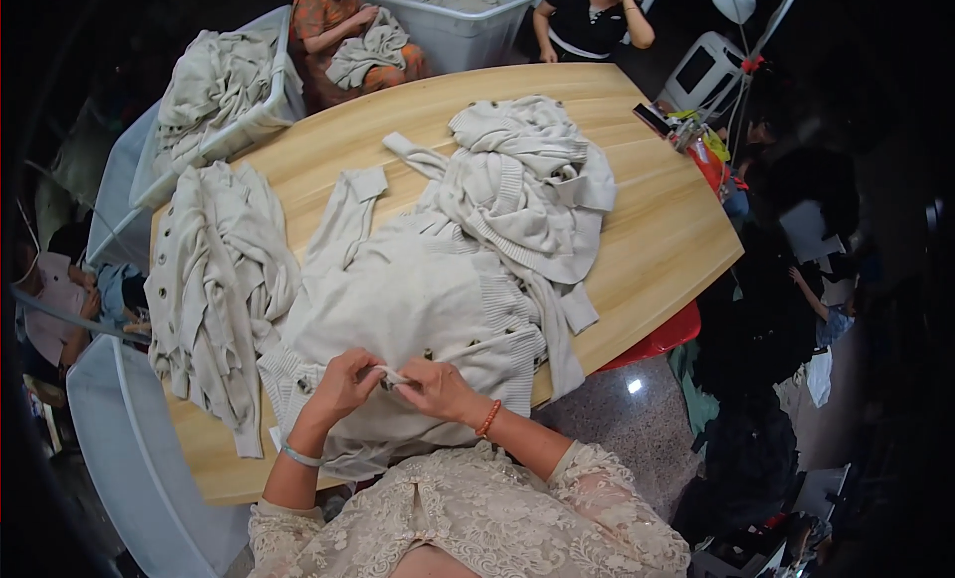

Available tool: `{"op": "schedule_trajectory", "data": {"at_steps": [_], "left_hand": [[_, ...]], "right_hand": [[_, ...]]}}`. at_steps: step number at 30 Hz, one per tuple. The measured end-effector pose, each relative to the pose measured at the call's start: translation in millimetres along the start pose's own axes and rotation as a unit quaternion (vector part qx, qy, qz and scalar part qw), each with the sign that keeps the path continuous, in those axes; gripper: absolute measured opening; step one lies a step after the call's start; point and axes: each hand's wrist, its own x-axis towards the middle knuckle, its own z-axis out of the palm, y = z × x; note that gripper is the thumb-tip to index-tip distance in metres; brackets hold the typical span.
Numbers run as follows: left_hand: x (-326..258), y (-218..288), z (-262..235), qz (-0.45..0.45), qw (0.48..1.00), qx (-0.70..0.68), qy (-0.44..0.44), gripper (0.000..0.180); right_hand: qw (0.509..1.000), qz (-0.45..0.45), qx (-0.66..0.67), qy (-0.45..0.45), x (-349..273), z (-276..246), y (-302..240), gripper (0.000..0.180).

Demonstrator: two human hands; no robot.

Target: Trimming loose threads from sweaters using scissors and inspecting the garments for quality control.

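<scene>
- At the near edge of the wooden table [657,230], the left hand [343,384] and the right hand [438,389] meet over the hem of a cream knitted cardigan [408,299]. Both are closed in a narrow pinch on a small white piece, maybe a tag or a thread end; it is too small to tell which.
- The cardigan lies flat in front of the person, its ribbed button band close beside the hands, one sleeve [343,215] stretched away toward the far side.
- To do this fine work well, I judge that the fingers should stay close together and the knit stay flat, so a pull does not stretch the rib. The dark buttons near the hands could catch.
- Left of the hands, a pile of similar cardigans [214,280] hangs over the left table edge. Beyond and to the right, a second heap [527,180] lies partly on the spread cardigan.
- Open wood remains on the right side and in the far part of the table, so there the garment can be turned or slid.
- Further out stand white plastic bins [259,110], one full of knitwear, and other people sit at the far end.
</scene>
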Motion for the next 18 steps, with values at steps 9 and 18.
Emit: {"op": "schedule_trajectory", "data": {"at_steps": [9,18], "left_hand": [[7.4,14.7,20.2,0.154,0.918,0.328,0.161,0.019],[57.6,9.5,90.8,0.101,0.976,0.179,0.076,0.023]], "right_hand": [[0.972,0.118,-0.188,-0.077,-28.0,-36.4,29.1,0.017],[0.973,0.08,-0.213,-0.03,-33.2,-33.8,35.0,0.013]]}}
